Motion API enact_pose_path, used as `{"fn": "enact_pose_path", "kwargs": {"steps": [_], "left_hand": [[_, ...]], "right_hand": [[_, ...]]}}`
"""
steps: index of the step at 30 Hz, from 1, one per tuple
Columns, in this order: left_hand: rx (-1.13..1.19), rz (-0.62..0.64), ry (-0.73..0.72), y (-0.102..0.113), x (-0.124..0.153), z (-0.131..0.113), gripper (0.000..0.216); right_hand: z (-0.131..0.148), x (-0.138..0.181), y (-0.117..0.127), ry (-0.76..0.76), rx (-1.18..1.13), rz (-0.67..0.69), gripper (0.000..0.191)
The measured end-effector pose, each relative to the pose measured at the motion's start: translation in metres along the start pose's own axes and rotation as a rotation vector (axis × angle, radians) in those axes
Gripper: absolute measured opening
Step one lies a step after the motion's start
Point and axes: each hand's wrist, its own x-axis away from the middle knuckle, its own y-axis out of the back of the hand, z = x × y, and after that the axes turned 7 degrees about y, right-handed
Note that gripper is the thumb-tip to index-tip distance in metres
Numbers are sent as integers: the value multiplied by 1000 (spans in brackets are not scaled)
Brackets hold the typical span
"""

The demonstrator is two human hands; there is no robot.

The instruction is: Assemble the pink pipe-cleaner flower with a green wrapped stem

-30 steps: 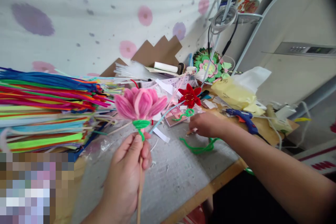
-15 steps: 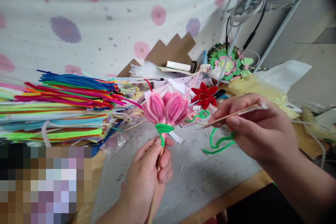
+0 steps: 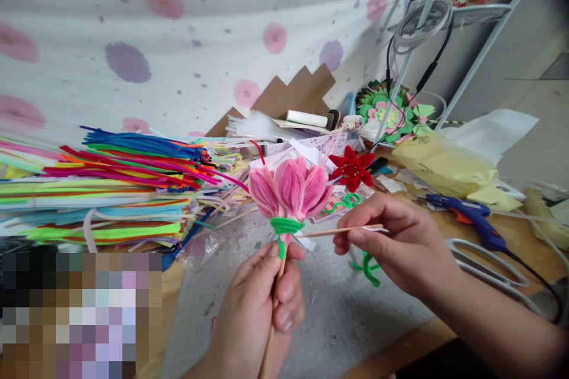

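Observation:
My left hand is closed around the wooden stick stem of a pink pipe-cleaner flower, which stands upright. Green pipe cleaner is wound about the flower's base, and a short green end runs down beside my thumb. Between thumb and fingers, my right hand pinches a thin wooden stick with a whitish end. Its tip points left, close by the green winding; whether it touches is unclear. A curled green pipe cleaner shows below my right hand, and I cannot tell if the fingers hold it.
Bundles of coloured pipe cleaners fill the left side. A red flower lies behind the pink one. On the right are a blue glue gun, scissors and a yellow bag. A grey mat covers the table's front.
My right hand has moved left and down, bringing the thin stick close to the flower's base. The flower has turned a little in my left hand. The glue gun and scissors have come into view.

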Motion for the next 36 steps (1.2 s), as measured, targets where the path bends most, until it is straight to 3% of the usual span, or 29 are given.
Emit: {"fn": "enact_pose_path", "kwargs": {"steps": [12,23,29,36], "left_hand": [[26,81,6,0,2,1,23],[-35,37,-23,0,2,3,20],[-67,49,-21,-3,4,1,21],[-107,-41,-32,-5,4,0,20]], "right_hand": [[-4,-3,-9,-73,-69,-160,12],[0,0,-11,-63,2,-148,13],[1,-4,-16,-141,-144,-215,18],[1,-7,-17,-225,-247,-208,21]]}}
